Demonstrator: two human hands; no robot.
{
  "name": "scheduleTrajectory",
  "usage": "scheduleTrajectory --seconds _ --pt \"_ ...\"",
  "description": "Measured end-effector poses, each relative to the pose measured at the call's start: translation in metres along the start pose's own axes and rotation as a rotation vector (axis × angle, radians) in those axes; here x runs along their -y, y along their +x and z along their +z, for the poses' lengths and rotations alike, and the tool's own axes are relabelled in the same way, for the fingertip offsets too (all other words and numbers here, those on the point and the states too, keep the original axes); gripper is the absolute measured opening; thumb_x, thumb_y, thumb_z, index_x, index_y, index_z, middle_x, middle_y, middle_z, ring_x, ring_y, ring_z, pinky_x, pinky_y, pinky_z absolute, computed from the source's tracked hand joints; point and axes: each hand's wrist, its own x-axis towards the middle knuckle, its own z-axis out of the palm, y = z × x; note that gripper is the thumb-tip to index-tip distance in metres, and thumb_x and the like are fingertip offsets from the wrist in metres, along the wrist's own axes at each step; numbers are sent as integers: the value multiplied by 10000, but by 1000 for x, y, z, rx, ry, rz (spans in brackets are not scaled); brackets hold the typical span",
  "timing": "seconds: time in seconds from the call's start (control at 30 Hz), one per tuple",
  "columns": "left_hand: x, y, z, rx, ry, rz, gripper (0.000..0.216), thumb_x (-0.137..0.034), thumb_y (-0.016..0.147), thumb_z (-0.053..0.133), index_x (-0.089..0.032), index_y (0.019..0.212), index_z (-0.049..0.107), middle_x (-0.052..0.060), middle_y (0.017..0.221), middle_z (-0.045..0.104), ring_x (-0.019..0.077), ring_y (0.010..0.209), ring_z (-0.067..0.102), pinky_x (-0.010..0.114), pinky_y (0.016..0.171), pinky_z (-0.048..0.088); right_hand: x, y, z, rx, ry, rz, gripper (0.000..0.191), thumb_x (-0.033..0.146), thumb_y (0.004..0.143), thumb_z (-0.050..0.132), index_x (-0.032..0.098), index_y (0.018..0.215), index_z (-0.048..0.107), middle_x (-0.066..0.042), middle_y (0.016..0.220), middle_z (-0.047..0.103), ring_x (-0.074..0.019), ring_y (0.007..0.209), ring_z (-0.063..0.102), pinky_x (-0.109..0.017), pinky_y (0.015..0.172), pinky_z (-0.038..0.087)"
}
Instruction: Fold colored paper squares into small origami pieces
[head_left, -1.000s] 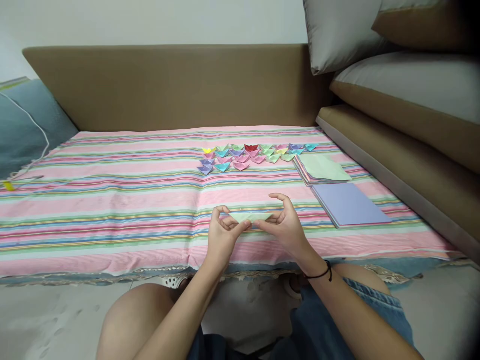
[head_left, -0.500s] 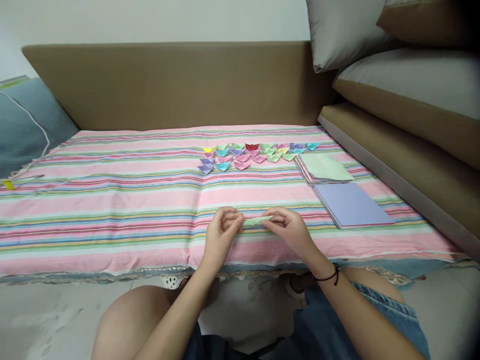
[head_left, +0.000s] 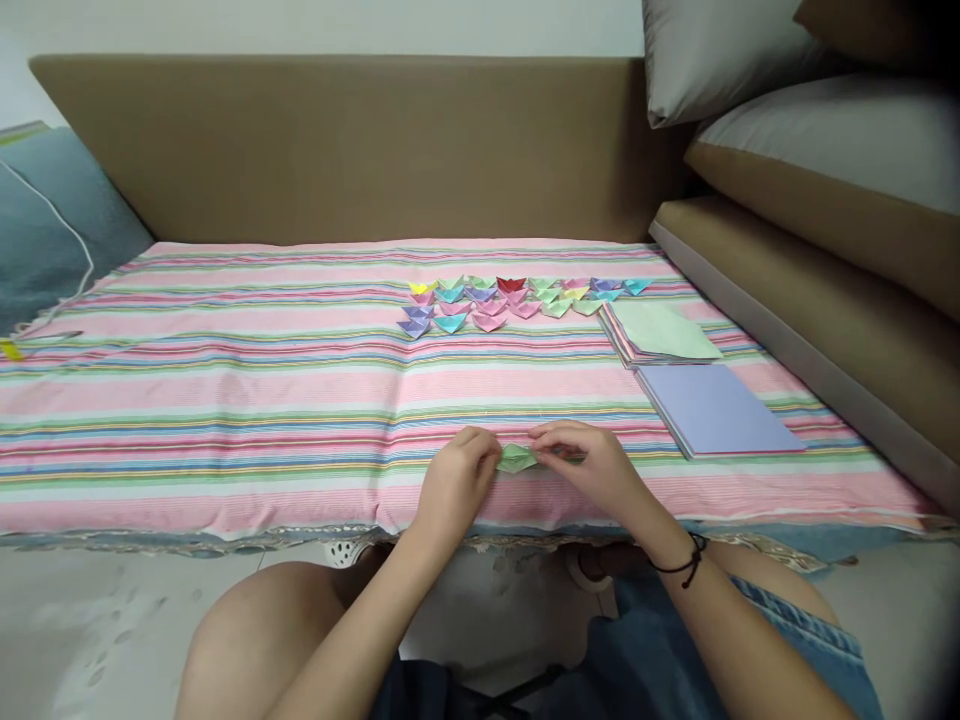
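A small folded piece of light green paper (head_left: 516, 458) is stretched between my two hands, just above the front part of the striped cloth. My left hand (head_left: 459, 480) pinches its left end, fingers bent and the back of the hand toward me. Its right end is between the thumb and fingers of my right hand (head_left: 592, 462), which wears a dark cord on the wrist. Farther back, several small folded paper boats (head_left: 489, 308) in pink, blue, green, purple, yellow and red sit in close rows.
A stack of light green paper (head_left: 664, 332) and a stack of lavender paper (head_left: 720, 410) lie to the right. Brown and grey cushions (head_left: 802, 280) are piled along the right edge. A brown backrest (head_left: 337, 150) stands behind the striped cloth (head_left: 225, 400). A white cord (head_left: 75, 235) runs at far left.
The green paper has gone from a thin strip to a wider, more opened shape between my fingers. Both hands have shifted slightly right in view, and the camera has tilted a little.
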Motion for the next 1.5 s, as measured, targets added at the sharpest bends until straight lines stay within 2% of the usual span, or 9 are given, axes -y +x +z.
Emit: scheduleTrajectory --seconds 0.33,0.47,0.6,0.83,1.07,1.17,1.27,1.37,1.5 --pt "-3 2 8 71 147 -31 180 -141 790 547 -185 950 619 81 959 627 222 898 581 341 791 468 0 2 11 37 -96 -35 165 145 746 577 196 864 679 -60 840 682 -170 659 614 -303 607 517" --pt "-4 2 8 93 162 -44 196 -133 787 556 -168 971 610 80 959 625 218 903 574 337 796 463 3 4 15 51 -164 -47 191 101 713 576 192 864 651 -46 828 646 -162 674 585 -284 609 479" --pt "-4 2 8 101 164 -20 207 -113 785 541 -176 970 611 67 932 625 205 885 576 317 783 461 7 6 18 45 -220 -75 266 96 681 585 206 922 608 -39 862 621 -198 807 570 -305 692 455" --pt "-6 2 7 118 185 -30 201 -107 781 531 -189 946 611 58 914 620 202 882 577 309 774 463 11 11 20 71 -229 -150 178 33 663 521 201 716 545 -36 844 595 -203 850 541 -324 750 431" --pt "-8 1 11 70 202 -36 165 -113 803 509 -186 914 607 55 964 617 197 914 570 304 793 464 13 12 22 48 -261 -179 156 57 723 513 199 677 561 -41 819 615 -205 868 556 -353 791 442" --pt "-7 1 14 31 206 -29 129 -138 824 497 -189 850 613 51 972 620 192 910 576 295 790 465 11 12 14 44 -182 -131 158 74 722 526 201 769 608 -42 853 640 -191 843 587 -329 757 479" --pt "-6 2 16 21 221 -25 128 -137 826 494 -182 802 611 54 967 622 188 895 581 287 783 464 8 10 1 23 -73 27 215 111 710 572 189 901 633 -50 871 675 -172 763 629 -289 673 522" --pt "-7 2 15 34 237 -29 121 -132 821 499 -177 805 610 55 943 623 187 876 581 280 763 462 4 9 -6 55 -15 124 156 133 695 609 178 829 674 -48 808 708 -182 724 664 -280 639 538" --pt "-8 3 13 53 265 -36 106 -149 826 508 -178 818 610 47 865 628 187 830 575 276 718 450 1 9 0 37 -14 45 100 156 722 612 183 729 708 -47 747 720 -191 699 674 -289 642 538"
